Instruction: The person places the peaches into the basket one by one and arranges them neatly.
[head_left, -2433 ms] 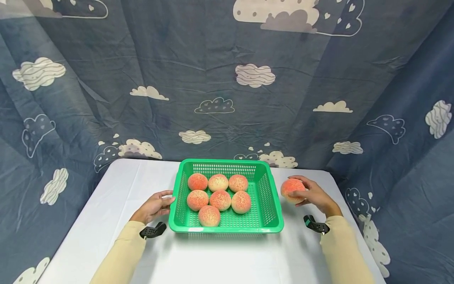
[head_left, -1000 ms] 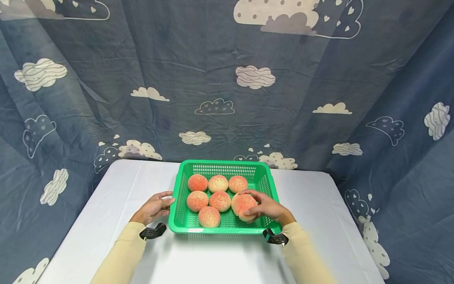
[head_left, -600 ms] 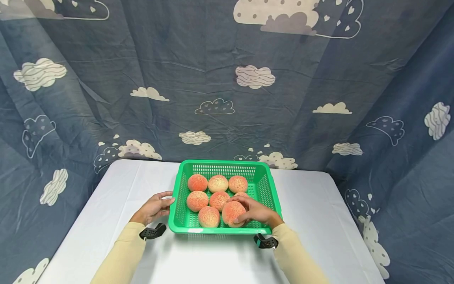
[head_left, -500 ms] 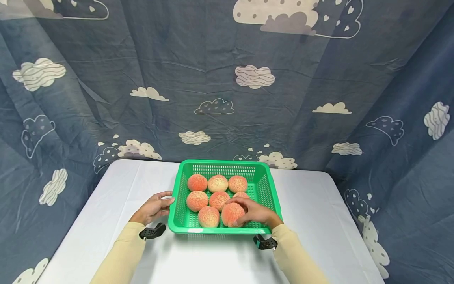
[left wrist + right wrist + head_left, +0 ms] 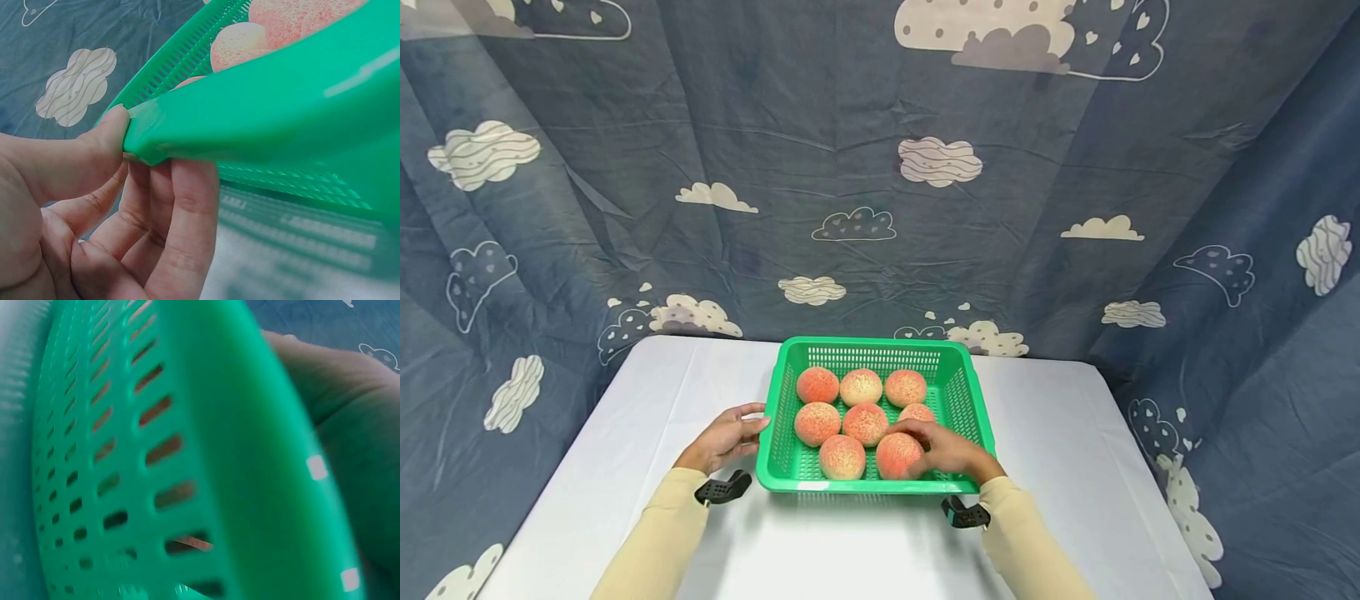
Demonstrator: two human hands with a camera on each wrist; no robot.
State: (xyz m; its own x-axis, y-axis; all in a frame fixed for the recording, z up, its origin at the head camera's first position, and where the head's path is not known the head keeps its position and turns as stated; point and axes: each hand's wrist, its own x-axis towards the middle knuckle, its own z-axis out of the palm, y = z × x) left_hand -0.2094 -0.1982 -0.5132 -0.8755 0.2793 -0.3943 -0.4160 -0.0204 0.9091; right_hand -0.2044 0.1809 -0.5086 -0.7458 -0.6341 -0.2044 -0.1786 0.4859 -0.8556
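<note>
— On the white worktop (image 5: 647, 392), seen from the head view, what have the two hands got?

— The green basket (image 5: 970, 400) sits mid-worktop with its long axis running left to right. The left hand (image 5: 724, 437) pinches the basket's left rim. The right hand (image 5: 943, 450) reaches over the near right corner, its fingers curled round a peach (image 5: 897, 454) that sits low in the front row, beside the other peaches (image 5: 842, 417). Round as it is, that peach has no long axis I can make out, and which way its stem end points I cannot tell.

— And from the left wrist?

— The thumb (image 5: 94, 147) presses on top of the rim while the fingers (image 5: 187, 212) curl beneath it; a firm pinch, with pale peaches visible through the slats.

— The right wrist view?

— Mostly the blurred basket wall (image 5: 187, 456) very close, with part of the right hand (image 5: 337, 406) behind the rim; how its fingers lie does not show there.

— How would you judge the setting-down is best done?

— I'd say let the peach settle fully on the basket floor in the free gap, without crowding its neighbours, before the fingers loosen, and keep the left hand bracing the rim so the basket doesn't skid
</note>
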